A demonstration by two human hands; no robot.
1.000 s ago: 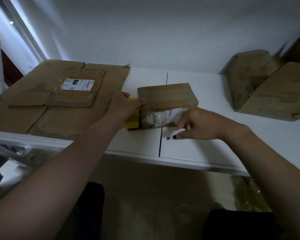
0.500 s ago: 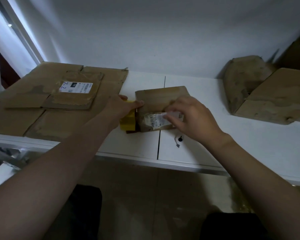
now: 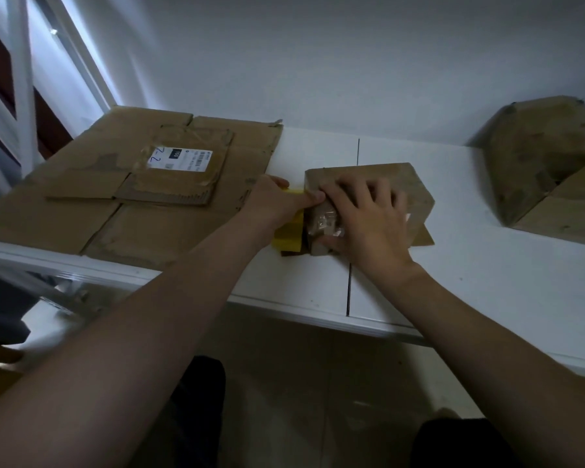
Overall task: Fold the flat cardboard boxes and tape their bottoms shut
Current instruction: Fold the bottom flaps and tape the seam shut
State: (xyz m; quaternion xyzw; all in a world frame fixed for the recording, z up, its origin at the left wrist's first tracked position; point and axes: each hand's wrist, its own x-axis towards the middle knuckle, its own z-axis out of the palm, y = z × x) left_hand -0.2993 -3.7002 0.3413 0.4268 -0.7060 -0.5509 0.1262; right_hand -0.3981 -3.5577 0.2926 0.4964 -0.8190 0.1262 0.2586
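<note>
A small folded cardboard box stands on the white table in the middle of the view. Clear tape covers its near face. My right hand lies spread over the box's top and near face, fingers straight, pressing on it. My left hand grips a yellow tape dispenser against the box's left side, its thumb touching the box's top left corner. The dispenser's far part is hidden by my left hand.
Flat cardboard boxes lie stacked on the table's left, the top one with a white label. Folded boxes stand at the far right. A wall rises behind the table. The table's front edge runs below my wrists.
My right hand let go of a small white tool, which is now out of sight, then moved up onto the box and spread flat. My left hand stayed at the dispenser.
</note>
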